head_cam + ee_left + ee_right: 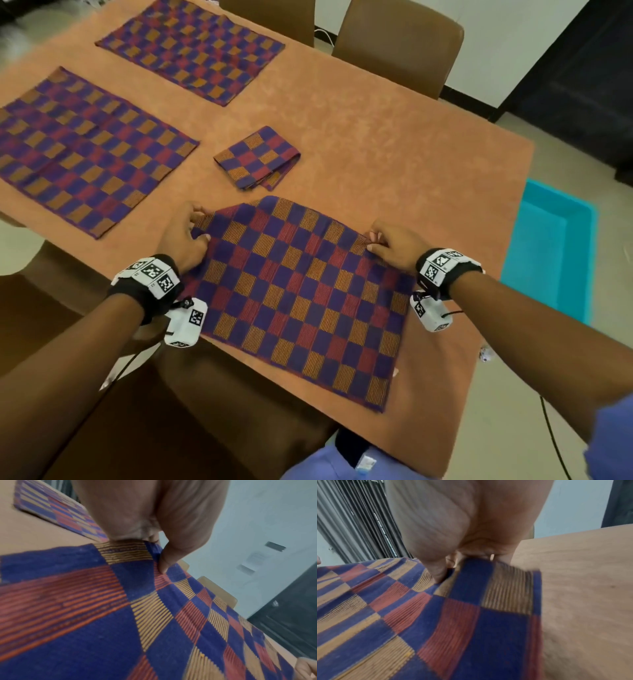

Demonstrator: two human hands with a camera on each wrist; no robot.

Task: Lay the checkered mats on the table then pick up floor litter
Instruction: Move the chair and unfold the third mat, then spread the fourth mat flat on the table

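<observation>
A blue, red and orange checkered mat [301, 294] lies spread near the front of the orange table [394, 154]. My left hand [191, 229] pinches its far left corner and my right hand [383, 243] pinches its far right corner. The far edge bows upward between them. In the left wrist view my thumb [164, 561] presses into the mat [120, 615]. In the right wrist view my thumb [436, 572] pinches the mat's [436, 622] edge. Two more mats [85, 150] [191, 48] lie flat on the left and far side. A folded mat [257, 157] sits mid-table.
Brown chairs stand at the far side [400, 44] and at the near left [68, 342]. A turquoise bin [555, 250] sits on the floor right of the table. A small white scrap [486, 354] lies on the floor by the table's right edge.
</observation>
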